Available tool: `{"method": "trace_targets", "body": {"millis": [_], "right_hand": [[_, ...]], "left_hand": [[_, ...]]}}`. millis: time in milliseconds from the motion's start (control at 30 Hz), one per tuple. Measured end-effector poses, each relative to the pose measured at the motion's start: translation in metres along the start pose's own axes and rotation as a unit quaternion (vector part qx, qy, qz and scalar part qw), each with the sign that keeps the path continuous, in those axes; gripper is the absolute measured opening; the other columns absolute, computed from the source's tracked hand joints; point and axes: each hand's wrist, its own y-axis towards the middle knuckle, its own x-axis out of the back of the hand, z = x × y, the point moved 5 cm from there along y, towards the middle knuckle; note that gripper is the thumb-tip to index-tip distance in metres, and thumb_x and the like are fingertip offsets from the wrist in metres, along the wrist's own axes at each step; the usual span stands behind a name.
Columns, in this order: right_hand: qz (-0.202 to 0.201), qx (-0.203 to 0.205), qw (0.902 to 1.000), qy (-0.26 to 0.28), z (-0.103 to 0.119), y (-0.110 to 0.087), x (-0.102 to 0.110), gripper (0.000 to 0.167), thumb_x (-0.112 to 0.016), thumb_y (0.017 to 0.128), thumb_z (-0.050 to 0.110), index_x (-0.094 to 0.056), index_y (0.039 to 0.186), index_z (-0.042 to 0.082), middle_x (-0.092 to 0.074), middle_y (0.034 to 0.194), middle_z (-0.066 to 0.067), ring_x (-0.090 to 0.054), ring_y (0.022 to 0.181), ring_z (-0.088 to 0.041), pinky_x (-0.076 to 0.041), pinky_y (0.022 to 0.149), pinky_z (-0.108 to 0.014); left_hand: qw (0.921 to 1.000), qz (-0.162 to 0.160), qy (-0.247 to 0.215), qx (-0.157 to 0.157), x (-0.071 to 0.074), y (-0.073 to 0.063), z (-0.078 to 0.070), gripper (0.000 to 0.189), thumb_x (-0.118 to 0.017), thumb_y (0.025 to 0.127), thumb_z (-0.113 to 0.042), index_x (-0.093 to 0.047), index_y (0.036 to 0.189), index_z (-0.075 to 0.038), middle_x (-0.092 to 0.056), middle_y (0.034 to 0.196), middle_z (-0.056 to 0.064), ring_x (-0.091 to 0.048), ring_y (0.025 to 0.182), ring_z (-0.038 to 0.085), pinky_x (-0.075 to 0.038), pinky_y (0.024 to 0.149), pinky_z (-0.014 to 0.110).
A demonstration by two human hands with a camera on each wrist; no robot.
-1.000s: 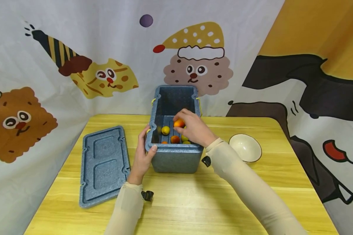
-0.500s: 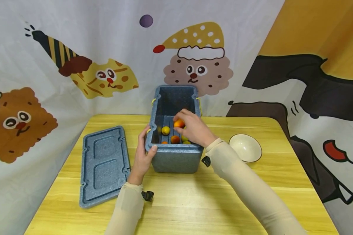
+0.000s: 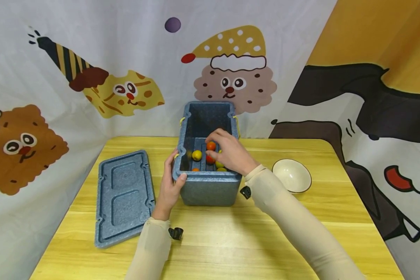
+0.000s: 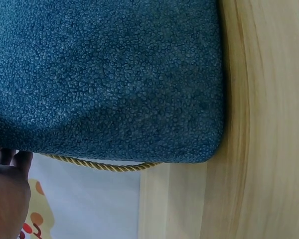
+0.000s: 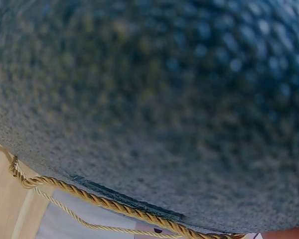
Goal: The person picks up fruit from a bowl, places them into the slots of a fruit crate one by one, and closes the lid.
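A blue-grey foam box (image 3: 210,192) stands lidless on the table, with a yellow rope on each side. My left hand (image 3: 168,186) grips its near left corner, thumb on the front rim and fingers along the side. Over the opening, my right hand (image 3: 232,152) has its thumb and fingers parted. An orange-red fruit (image 3: 211,146) shows in that gap, lower down and seemingly apart from the fingertips. A red fruit (image 3: 210,159), a yellow fruit (image 3: 196,155) and greenish ones (image 3: 219,165) lie inside the box. In the right wrist view the box wall (image 5: 149,99) hides most of the hand.
The box's lid (image 3: 124,198) lies on the table to the left. A white bowl (image 3: 292,175) with a dark rim stands right of the box, behind the right forearm. A printed cloth (image 3: 133,46) hangs behind the wooden table (image 3: 210,241).
The orange fruit between the right hand's fingers has been let go and sits lower in the box. The red fruit near the front has shifted slightly back. The left hand stays put.
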Motion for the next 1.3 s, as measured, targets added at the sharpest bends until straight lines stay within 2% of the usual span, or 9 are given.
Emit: {"method": "trace_targets", "body": {"millis": [333,500,600,733,867,1067,1133,1200,1300], "right_hand": [[-0.040,0.002,0.9972,0.063,0.006,-0.016,0.012,0.024,-0.067,0.096,0.021,-0.066,0.117,0.012,-0.058,0.118,-0.001,-0.055,0.107,-0.017,-0.046,0.093,-0.038],[-0.103,0.025,0.9866,0.124,0.028,-0.035,0.021,0.023,-0.064,0.097,0.019,-0.065,0.119,0.012,-0.059,0.116,0.001,-0.055,0.099,-0.013,-0.047,0.087,-0.036],[-0.140,0.054,0.9740,0.170,0.049,-0.050,0.019,0.025,-0.063,0.097,0.015,-0.064,0.121,0.010,-0.060,0.115,0.001,-0.056,0.100,-0.013,-0.047,0.087,-0.035],[-0.155,0.101,0.9530,0.240,0.081,-0.064,-0.001,0.028,-0.060,0.098,0.013,-0.062,0.125,0.009,-0.061,0.120,-0.001,-0.057,0.107,-0.017,-0.047,0.091,-0.036],[-0.104,0.114,0.9400,0.304,0.103,-0.070,-0.039,0.031,-0.056,0.100,0.013,-0.058,0.130,0.006,-0.059,0.126,-0.004,-0.057,0.113,-0.019,-0.046,0.095,-0.032],[0.080,0.035,0.9478,0.307,0.107,-0.065,-0.116,0.045,-0.052,0.104,0.024,-0.045,0.146,0.011,-0.045,0.147,-0.001,-0.047,0.128,-0.013,-0.039,0.102,-0.027],[0.147,-0.011,0.9423,0.301,0.104,-0.063,-0.140,0.051,-0.050,0.104,0.033,-0.039,0.151,0.016,-0.038,0.152,0.002,-0.046,0.129,-0.013,-0.038,0.103,-0.029],[0.196,-0.055,0.9311,0.303,0.101,-0.061,-0.160,0.057,-0.048,0.103,0.042,-0.032,0.154,0.020,-0.034,0.154,0.005,-0.045,0.130,-0.014,-0.038,0.103,-0.030],[0.223,-0.100,0.9153,0.320,0.099,-0.055,-0.183,0.063,-0.046,0.103,0.047,-0.027,0.157,0.018,-0.028,0.157,0.004,-0.042,0.132,-0.014,-0.036,0.105,-0.031]], "left_hand": [[0.9999,0.007,0.007,0.009,-0.007,0.001,-0.002,0.063,-0.050,0.095,-0.005,-0.022,0.150,0.007,-0.020,0.158,0.021,-0.030,0.139,0.031,-0.030,0.108,0.029],[0.9994,0.029,-0.005,0.015,-0.002,-0.002,0.011,0.062,-0.050,0.102,-0.017,-0.020,0.156,-0.005,-0.020,0.160,0.011,-0.028,0.142,0.028,-0.028,0.110,0.032],[0.9998,0.020,0.004,0.002,0.014,-0.007,0.022,0.057,-0.041,0.107,-0.024,-0.018,0.158,-0.010,-0.021,0.160,0.011,-0.024,0.144,0.027,-0.023,0.113,0.034],[0.9934,-0.056,0.097,0.028,0.061,-0.018,0.024,0.048,-0.034,0.108,-0.018,-0.028,0.155,-0.006,-0.031,0.156,0.015,-0.026,0.143,0.029,-0.023,0.114,0.035],[0.9578,-0.120,0.217,0.146,0.119,-0.035,0.022,0.049,-0.043,0.107,-0.021,-0.034,0.151,-0.002,-0.033,0.152,0.019,-0.028,0.141,0.031,-0.024,0.113,0.036],[0.8766,-0.151,0.315,0.331,0.185,-0.068,0.028,0.063,-0.041,0.105,-0.028,-0.024,0.148,0.014,-0.008,0.158,0.028,-0.009,0.144,0.044,-0.016,0.112,0.056],[0.8519,-0.147,0.327,0.382,0.201,-0.082,0.036,0.069,-0.039,0.104,-0.032,-0.016,0.148,0.016,0.002,0.158,0.030,-0.001,0.143,0.048,-0.012,0.111,0.060],[0.8347,-0.152,0.327,0.416,0.213,-0.095,0.043,0.074,-0.038,0.103,-0.034,-0.010,0.148,0.017,0.005,0.155,0.034,0.000,0.141,0.053,-0.012,0.110,0.062],[0.8253,-0.161,0.306,0.446,0.224,-0.113,0.052,0.078,-0.036,0.103,-0.037,-0.002,0.148,0.017,0.006,0.153,0.038,-0.003,0.138,0.057,-0.015,0.109,0.063]]}}
